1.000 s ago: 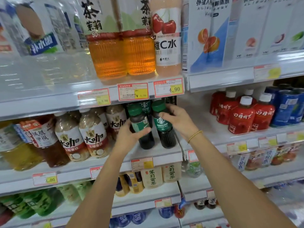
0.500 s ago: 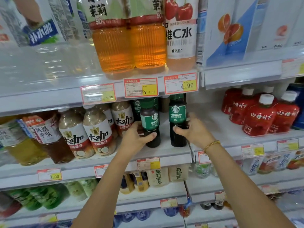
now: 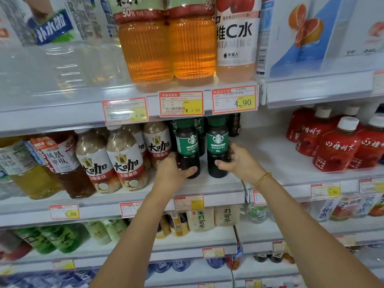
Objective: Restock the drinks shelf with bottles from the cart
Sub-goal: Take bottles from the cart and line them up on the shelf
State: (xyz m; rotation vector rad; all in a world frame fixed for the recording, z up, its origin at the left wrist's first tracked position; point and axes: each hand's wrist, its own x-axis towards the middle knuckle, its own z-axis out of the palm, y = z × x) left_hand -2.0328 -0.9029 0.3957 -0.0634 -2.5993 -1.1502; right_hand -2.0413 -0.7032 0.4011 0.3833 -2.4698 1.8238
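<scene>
Two dark coffee bottles with green Americano labels stand upright side by side on the middle shelf point(image 3: 218, 185). My left hand point(image 3: 171, 173) grips the base of the left bottle point(image 3: 187, 142), thumb across its front. My right hand point(image 3: 236, 163) grips the base of the right bottle point(image 3: 217, 142). Both bottle bottoms rest on the shelf near its front edge. More of the same bottles point(image 3: 198, 126) stand behind them. The cart is out of view.
White-labelled coffee bottles point(image 3: 124, 161) crowd the shelf just left of my left hand. Red juice bottles point(image 3: 336, 148) stand to the right across a bare stretch of shelf. Orange tea bottles point(image 3: 166, 48) fill the shelf above, with price tags point(image 3: 180, 103) on its edge.
Both hands have slid from the bottles' necks down to their bases, and the two bottles have gone from tilted and raised to standing on the shelf. The camera has moved closer.
</scene>
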